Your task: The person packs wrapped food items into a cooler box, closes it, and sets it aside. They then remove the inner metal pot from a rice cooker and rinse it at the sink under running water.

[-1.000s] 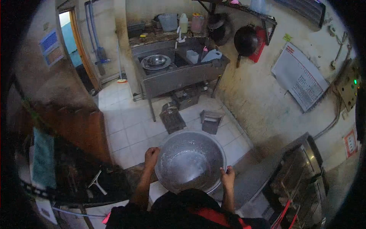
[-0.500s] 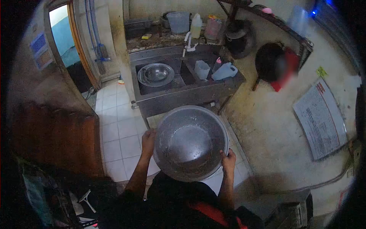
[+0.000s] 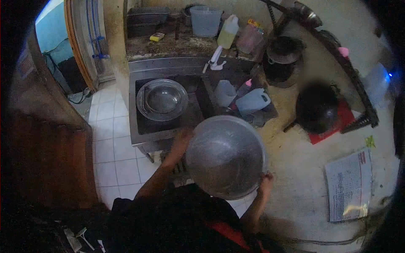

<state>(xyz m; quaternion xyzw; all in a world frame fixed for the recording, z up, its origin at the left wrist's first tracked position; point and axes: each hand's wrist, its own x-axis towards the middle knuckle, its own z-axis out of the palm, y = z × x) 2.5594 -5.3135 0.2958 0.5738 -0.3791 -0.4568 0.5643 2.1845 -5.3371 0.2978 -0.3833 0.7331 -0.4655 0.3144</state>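
Note:
A large round metal basin [image 3: 225, 154] is held between my hands, its hollow inside turned up towards me. My left hand [image 3: 182, 141] grips the rim at its upper left side. Low on the right side, my right hand [image 3: 265, 182] is closed on the rim. The basin's far edge overlaps the front of the steel sink [image 3: 139, 135]. Smaller metal bowls [image 3: 162, 100] sit nested in the sink's left bowl. A white faucet [image 3: 216, 58] stands at the sink's back.
On the sink's right side are a translucent jug [image 3: 254, 101] and a cut plastic container [image 3: 225, 92]. A ledge behind holds a clear bucket [image 3: 206, 21], a bottle [image 3: 228, 33] and a yellow sponge [image 3: 157, 37]. A dark wok [image 3: 316, 107] hangs at right.
The basin has moved closer to the sink and to the right, with both hands still on its rim. My view has shifted, so the sink appears larger.

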